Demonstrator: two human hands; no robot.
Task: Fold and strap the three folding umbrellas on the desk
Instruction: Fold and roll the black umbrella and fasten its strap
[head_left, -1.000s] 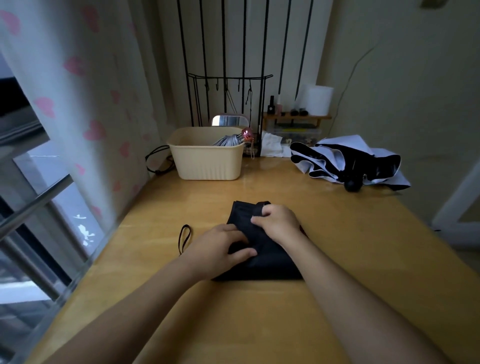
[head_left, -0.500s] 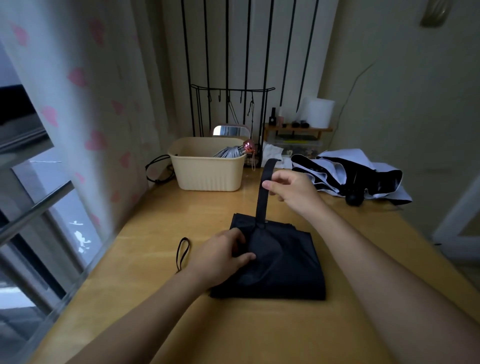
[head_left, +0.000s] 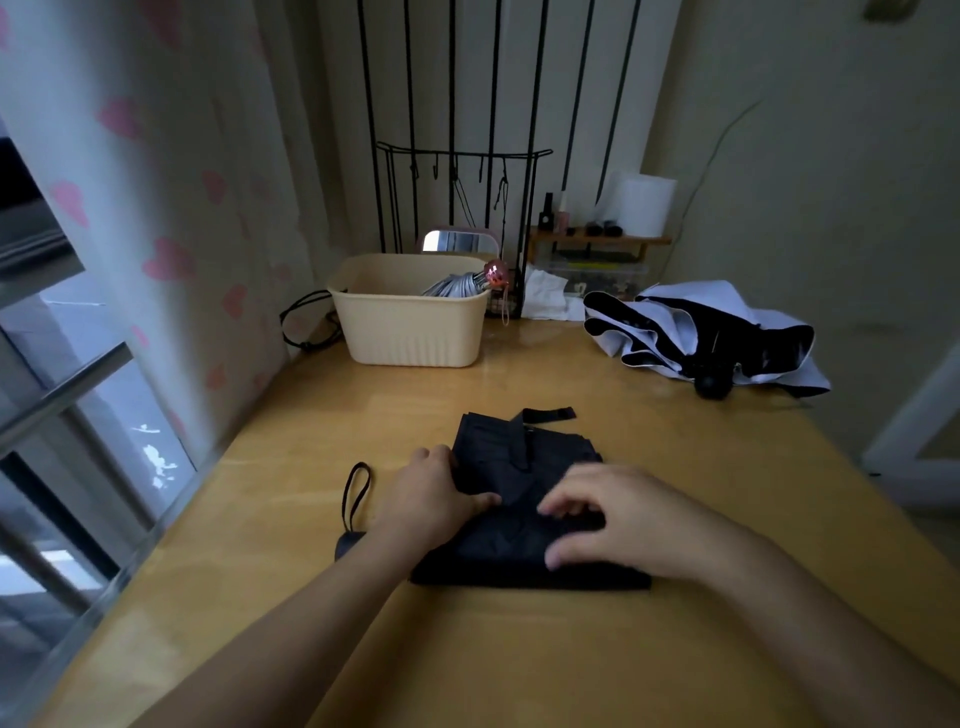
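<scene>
Beneath both grips, the umbrella (head_left: 491, 556) is pinned: left grip (head_left: 434, 499) clamped on its edge, right grip (head_left: 618, 519) spread flat. Cloth judged limp, slippery; strap (head_left: 546, 415), beyond the grips, best taken at its tip.

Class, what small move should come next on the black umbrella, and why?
Probably roll the black umbrella tight: it lies flat, the left hand holds its edge, the right hand presses it, and its strap lies loose, unfastened.
</scene>
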